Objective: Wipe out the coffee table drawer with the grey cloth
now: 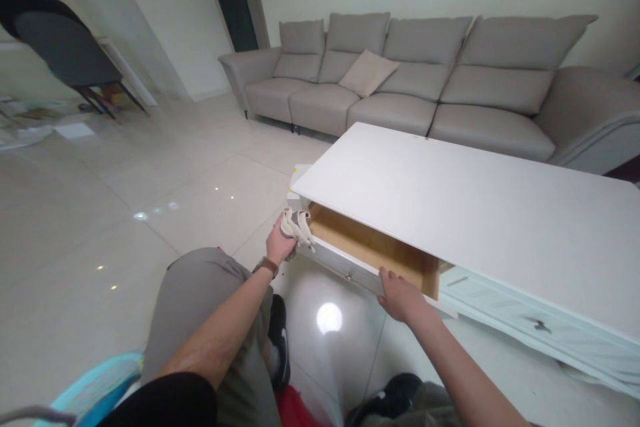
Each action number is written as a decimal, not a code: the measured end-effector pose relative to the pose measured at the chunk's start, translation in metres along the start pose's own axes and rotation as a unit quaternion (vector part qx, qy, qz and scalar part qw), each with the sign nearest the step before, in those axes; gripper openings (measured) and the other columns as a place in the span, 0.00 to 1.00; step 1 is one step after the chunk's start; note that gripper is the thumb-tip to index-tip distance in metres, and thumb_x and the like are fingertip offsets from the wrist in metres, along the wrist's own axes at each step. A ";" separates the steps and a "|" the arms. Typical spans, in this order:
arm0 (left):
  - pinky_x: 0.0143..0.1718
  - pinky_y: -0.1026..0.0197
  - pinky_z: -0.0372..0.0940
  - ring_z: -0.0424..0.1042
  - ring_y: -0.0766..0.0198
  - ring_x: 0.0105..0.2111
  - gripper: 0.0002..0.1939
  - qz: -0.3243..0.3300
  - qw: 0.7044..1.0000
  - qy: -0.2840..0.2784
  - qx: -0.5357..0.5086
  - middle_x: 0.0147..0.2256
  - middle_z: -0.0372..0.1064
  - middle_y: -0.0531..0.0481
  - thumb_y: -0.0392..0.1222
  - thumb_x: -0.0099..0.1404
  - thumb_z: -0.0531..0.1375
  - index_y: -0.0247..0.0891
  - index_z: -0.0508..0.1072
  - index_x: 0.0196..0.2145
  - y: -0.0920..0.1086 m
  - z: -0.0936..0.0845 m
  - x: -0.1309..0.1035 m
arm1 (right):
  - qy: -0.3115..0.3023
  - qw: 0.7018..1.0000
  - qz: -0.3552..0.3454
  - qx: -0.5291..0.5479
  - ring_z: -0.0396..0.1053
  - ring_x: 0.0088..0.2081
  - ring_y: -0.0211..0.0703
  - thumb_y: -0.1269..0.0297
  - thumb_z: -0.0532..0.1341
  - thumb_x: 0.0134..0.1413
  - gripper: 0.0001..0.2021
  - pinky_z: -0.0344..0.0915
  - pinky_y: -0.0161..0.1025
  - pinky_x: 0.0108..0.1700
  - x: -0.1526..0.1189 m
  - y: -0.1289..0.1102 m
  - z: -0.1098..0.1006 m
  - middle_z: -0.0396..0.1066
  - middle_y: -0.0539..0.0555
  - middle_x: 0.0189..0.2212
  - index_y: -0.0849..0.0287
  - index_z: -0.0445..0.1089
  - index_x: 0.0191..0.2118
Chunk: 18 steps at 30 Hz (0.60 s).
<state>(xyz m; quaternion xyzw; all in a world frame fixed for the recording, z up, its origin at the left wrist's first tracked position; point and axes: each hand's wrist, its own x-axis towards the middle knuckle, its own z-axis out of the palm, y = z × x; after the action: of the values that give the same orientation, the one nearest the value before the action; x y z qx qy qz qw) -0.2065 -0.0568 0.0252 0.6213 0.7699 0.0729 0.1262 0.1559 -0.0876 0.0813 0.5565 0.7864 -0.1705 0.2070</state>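
Note:
My left hand (281, 240) is closed on a cream-and-grey cloth (298, 227), pressed against the left front corner of a pulled-out drawer (365, 239). The drawer's inside is bare light wood, and its white front carries a small knob (350, 275). At the drawer's right end, my right hand (400, 293) grips the top edge of the front, fingers hooked over it. The drawer belongs to a low white coffee table (465, 200).
A second drawer front (530, 320) is closed at right. Behind the table stands a long grey sofa (400, 100) with a beige cushion (369, 73). A turquoise basket (95, 387) is at lower left. A person sits on a dark chair (65, 47) at far left.

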 end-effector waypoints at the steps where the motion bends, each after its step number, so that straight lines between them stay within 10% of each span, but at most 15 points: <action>1: 0.62 0.47 0.63 0.62 0.50 0.66 0.46 -0.028 0.999 0.008 -0.038 0.70 0.53 0.37 0.48 0.69 0.53 0.39 0.30 0.74 -0.001 0.006 0.001 | 0.002 1.000 0.003 -0.008 0.66 0.59 0.66 0.62 0.59 0.60 0.35 0.65 0.54 0.53 0.000 -0.003 -0.001 0.64 0.73 0.61 0.62 0.53 0.71; 10: 0.57 0.51 0.67 0.73 0.55 0.56 0.32 -0.176 0.890 0.114 -0.405 0.56 0.73 0.39 0.35 0.55 0.64 0.35 0.67 0.59 -0.015 0.077 0.019 | 0.005 0.999 0.025 -0.043 0.75 0.50 0.57 0.75 0.50 0.62 0.26 0.69 0.47 0.46 -0.002 -0.014 -0.022 0.74 0.71 0.51 0.66 0.61 0.66; 18: 0.51 0.53 0.72 0.76 0.53 0.50 0.25 -0.281 0.759 0.144 -0.569 0.46 0.79 0.44 0.29 0.47 0.69 0.40 0.76 0.45 -0.010 0.123 0.010 | 0.037 0.997 0.009 -0.064 0.77 0.48 0.56 0.77 0.47 0.64 0.25 0.70 0.45 0.44 0.001 -0.017 -0.018 0.76 0.71 0.48 0.68 0.63 0.64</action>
<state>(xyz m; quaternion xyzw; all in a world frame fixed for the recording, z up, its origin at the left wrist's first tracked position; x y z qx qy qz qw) -0.1823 -0.0546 -0.0966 0.1732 0.7355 0.5480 0.3589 0.1372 -0.0831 0.0972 0.5549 0.7978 -0.0971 0.2150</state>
